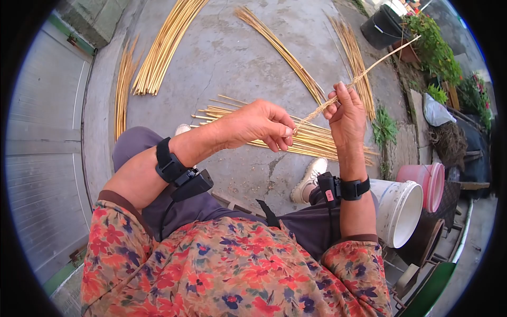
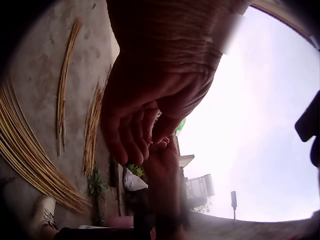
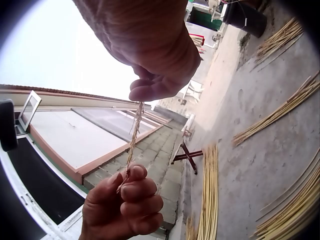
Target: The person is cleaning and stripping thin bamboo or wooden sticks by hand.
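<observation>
Head view, twisted cord [image 1: 317, 111] between left grip [image 1: 259, 126] and right grip [image 1: 348, 115], both pinching it, end beyond right

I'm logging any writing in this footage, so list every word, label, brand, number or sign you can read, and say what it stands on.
No text can be read in any of the three views.
Pink label on the black device worn on the right forearm: too small to read.
White bucket: no letters can be made out.
White bag: no letters can be made out.
</observation>
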The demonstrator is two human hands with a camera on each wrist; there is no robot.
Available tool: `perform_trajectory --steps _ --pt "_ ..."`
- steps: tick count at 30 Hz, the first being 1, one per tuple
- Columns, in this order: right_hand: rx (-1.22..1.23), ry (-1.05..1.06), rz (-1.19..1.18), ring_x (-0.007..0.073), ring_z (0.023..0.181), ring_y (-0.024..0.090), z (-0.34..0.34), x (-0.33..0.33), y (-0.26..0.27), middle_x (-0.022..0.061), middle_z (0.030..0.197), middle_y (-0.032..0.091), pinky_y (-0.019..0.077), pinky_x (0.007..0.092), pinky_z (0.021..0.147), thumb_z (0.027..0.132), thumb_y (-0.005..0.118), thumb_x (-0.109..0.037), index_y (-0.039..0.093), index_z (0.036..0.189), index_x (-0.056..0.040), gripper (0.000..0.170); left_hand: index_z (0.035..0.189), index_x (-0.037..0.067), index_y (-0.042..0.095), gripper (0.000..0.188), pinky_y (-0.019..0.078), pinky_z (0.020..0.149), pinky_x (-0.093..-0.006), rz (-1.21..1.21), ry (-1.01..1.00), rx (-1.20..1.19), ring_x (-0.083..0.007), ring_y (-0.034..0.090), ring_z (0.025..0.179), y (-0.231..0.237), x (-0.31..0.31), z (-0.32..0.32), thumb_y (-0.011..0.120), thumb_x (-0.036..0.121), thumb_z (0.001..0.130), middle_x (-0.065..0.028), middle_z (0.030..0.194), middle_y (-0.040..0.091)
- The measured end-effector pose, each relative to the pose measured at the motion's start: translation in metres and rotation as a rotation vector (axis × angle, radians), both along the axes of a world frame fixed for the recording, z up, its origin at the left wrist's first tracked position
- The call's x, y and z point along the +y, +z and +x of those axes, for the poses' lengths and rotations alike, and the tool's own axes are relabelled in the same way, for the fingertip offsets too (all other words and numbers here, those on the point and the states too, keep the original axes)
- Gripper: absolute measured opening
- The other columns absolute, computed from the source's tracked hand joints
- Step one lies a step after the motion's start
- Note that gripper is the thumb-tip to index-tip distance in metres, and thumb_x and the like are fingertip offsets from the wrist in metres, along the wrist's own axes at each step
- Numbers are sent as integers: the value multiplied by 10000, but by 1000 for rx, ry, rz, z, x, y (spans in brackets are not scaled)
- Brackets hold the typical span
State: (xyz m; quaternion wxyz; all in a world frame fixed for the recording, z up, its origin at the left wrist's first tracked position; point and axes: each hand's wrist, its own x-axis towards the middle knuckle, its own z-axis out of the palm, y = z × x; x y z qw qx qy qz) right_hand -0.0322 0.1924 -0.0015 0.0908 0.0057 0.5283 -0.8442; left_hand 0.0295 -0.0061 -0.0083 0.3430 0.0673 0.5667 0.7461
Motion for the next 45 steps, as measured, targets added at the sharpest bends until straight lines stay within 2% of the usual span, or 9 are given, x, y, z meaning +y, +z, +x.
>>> perform_trajectory --steps 3,18,22,33,37,39,42,44,45 --pt "-6 0 1 75 459 507 -1 -3 1 54 685 562 440 209 399 848 552 -162 526 834 -36 130 932 -22 561 200 510 635 -246 85 -4 -100 -127 604 666 -3 1 1 504 157 866 -86 777 612" --pt "102 5 37 79 455 502 7 -11 2 65 701 566 436 211 401 851 547 -160 533 860 -26 135 823 26 557 123 492 566 -255 -10 59 -140 -132 596 655 -10 5 1 512 140 831 -55 715 590" --pt "235 -13 75 78 461 496 13 -15 5 69 705 561 432 207 405 856 539 -158 531 876 -17 142 785 33 557 103 475 540 -256 -56 66 -124 -128 575 627 -15 9 0 502 120 793 -51 694 572" --pt "248 -54 75 76 469 492 16 -15 7 73 704 559 428 207 405 861 533 -159 531 881 -20 141 739 15 558 111 464 533 -246 -212 35 44 -114 554 599 -12 7 -6 470 81 749 -47 673 564" --pt "234 -123 -36 76 476 493 3 -3 10 61 698 557 428 208 404 864 528 -160 535 871 -25 135 789 7 576 150 473 612 -248 -133 27 54 -127 568 678 -16 2 -1 442 54 742 -70 734 584" --pt "234 -135 -6 74 479 489 2 -1 9 50 694 554 427 206 407 867 523 -162 533 865 -27 135 822 5 585 180 479 656 -251 -133 -12 89 -138 580 725 -20 3 0 430 43 739 -81 769 594" --pt "140 -96 -6 73 478 480 5 -3 5 43 691 550 423 207 409 868 522 -170 530 869 -28 142 918 -11 576 239 477 739 -269 -137 90 104 -168 590 819 -20 2 2 405 20 755 -102 843 603" --pt "103 -77 -55 73 474 475 5 -2 5 39 687 547 420 211 409 866 526 -178 528 876 -28 150 985 -31 547 246 478 775 -289 51 68 -73 -194 595 850 -9 -1 2 403 18 791 -118 873 603" --pt "103 -77 -53 73 474 475 4 -2 5 39 687 547 420 211 409 866 526 -178 528 876 -28 150 985 -31 547 246 478 775 -289 53 68 -73 -194 595 850 -6 -1 2 403 18 791 -118 873 603"
